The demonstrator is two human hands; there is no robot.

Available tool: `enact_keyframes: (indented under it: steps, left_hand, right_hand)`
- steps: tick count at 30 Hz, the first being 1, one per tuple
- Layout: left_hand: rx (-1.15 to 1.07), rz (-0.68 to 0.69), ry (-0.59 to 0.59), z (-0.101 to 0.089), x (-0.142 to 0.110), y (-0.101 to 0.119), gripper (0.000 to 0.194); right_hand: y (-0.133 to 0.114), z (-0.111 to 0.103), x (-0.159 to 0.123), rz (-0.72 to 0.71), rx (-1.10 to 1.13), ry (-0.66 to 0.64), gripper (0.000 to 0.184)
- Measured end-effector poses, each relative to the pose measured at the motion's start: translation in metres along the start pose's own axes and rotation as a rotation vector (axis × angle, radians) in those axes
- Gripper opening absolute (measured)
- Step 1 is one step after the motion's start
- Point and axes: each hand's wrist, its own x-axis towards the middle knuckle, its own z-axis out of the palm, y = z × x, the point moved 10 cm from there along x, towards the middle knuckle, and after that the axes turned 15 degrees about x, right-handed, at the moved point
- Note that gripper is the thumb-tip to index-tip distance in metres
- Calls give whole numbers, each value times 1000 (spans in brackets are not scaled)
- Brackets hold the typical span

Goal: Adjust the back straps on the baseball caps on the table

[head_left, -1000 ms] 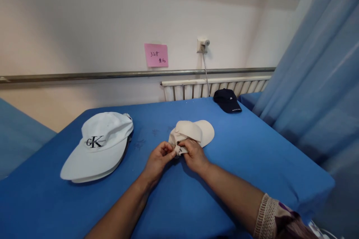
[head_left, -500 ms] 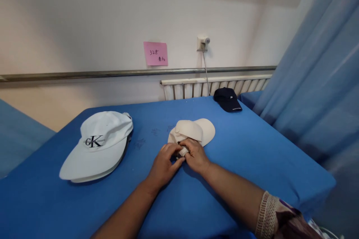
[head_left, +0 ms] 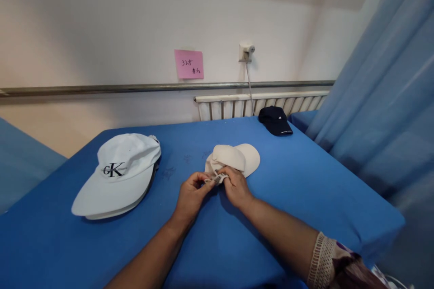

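A beige baseball cap (head_left: 230, 156) lies on the blue-covered table, its brim pointing right and away from me. At its near edge, my left hand (head_left: 192, 192) pinches the end of the cap's back strap between thumb and fingers. My right hand (head_left: 236, 186) grips the strap and buckle area from the other side, close to the left fingertips. A small dark and metallic bit shows between the two hands; the fingers partly cover it. To the left sit white caps (head_left: 125, 169) stacked together, the top one bearing black letters.
A navy cap (head_left: 275, 120) rests at the table's far right corner. The blue table cover (head_left: 288, 216) reaches toward a wall with a radiator (head_left: 230, 107), a rail (head_left: 145, 87), a pink note (head_left: 189, 64) and a plugged socket (head_left: 246, 53). Blue curtains (head_left: 383, 76) hang at right.
My left hand has drawn slightly left and down, pulling the strap end out so more of it shows. The right hand has stayed nearly in place on the cap.
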Motion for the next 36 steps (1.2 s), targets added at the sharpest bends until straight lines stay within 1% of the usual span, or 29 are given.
enact_keyframes:
  steps: [1, 3, 5, 7, 10, 12, 13, 15, 17, 18, 20, 22, 24, 27, 32, 34, 36]
  left_hand:
    - [-21, -1, 0, 0, 0, 1, 22]
    - [17, 25, 1, -1, -1, 4, 25]
    - [146, 69, 35, -4, -3, 9, 30]
    - [330, 115, 54, -5, -5, 14, 26]
    - [564, 176, -3, 3, -8, 16, 18]
    - [640, 220, -31, 8, -10, 16, 16]
    - [661, 248, -34, 11, -10, 16, 19]
    - [677, 298, -39, 15, -11, 16, 28]
    - [648, 306, -42, 17, -10, 13, 33]
    - [623, 293, -39, 16, -9, 11, 32]
    - [577, 254, -31, 13, -6, 7, 24]
    - [574, 239, -32, 10, -4, 8, 19]
    - [604, 256, -40, 8, -4, 13, 20]
    - [653, 292, -72, 9, -3, 20, 22]
    - [753, 288, -85, 8, -1, 21, 23]
    - [702, 285, -88, 7, 0, 21, 24]
    - [619, 289, -90, 4, 1, 23, 27]
  right_hand:
    - [1, -2, 0, 11, 2, 23, 30]
    - [2, -3, 0, 15, 9, 32, 30]
    - [3, -3, 0, 9, 26, 30, 31]
    - [5, -5, 0, 1, 47, 52, 31]
    - [7, -11, 0, -17, 79, 111, 31]
    - [7, -14, -1, -38, 101, 140, 31]
    - [6, -15, -1, -52, 113, 147, 31]
    - [2, -15, -1, -91, 127, 144, 30]
    - [-4, -13, -1, -133, 125, 117, 30]
    - [-7, -12, -1, -150, 120, 95, 31]
    - [-12, -9, -2, -171, 114, 50, 34]
    - [-14, -6, -2, -180, 119, 12, 34]
    - [-15, -6, -3, -186, 129, 0, 34]
    - [-13, -7, -3, -197, 142, 16, 37]
    - [-17, -6, -5, -233, 177, 21, 43]
    - [-22, -8, -6, -235, 164, 17, 44]
    - [-30, -7, -8, -240, 135, -18, 46]
